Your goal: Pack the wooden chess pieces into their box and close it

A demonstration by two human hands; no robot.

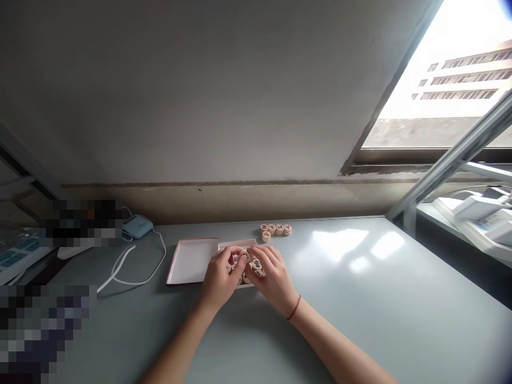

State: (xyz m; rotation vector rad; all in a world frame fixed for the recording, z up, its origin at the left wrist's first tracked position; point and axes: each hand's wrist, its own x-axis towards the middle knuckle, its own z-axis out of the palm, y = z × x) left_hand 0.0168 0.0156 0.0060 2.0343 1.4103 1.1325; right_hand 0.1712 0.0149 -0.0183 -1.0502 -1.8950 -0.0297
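A white box (pixel 245 286) holds several round wooden Chinese chess pieces (pixel 257 263) with dark characters. Over its left part, my left hand (pixel 221 273) is closed, its thumb and fingers around one light wooden chess piece (pixel 245 255). My right hand (pixel 276 277), with a red cord on the wrist, reaches in from the other side. Its thumb and fingers are apart over the box, and pieces show between them. The fingertips are close to the piece in my left hand; whether they touch it I cannot tell. Both hands partly cover the box.
The box lid (pixel 196 262) lies inside up, left of the box. Behind, several chess pieces with red characters (pixel 276 229) are grouped on the grey table (pixel 344 309). A blue device (pixel 137 226) and white cable (pixel 150 278) lie left; a metal frame (pixel 432 184) stands right.
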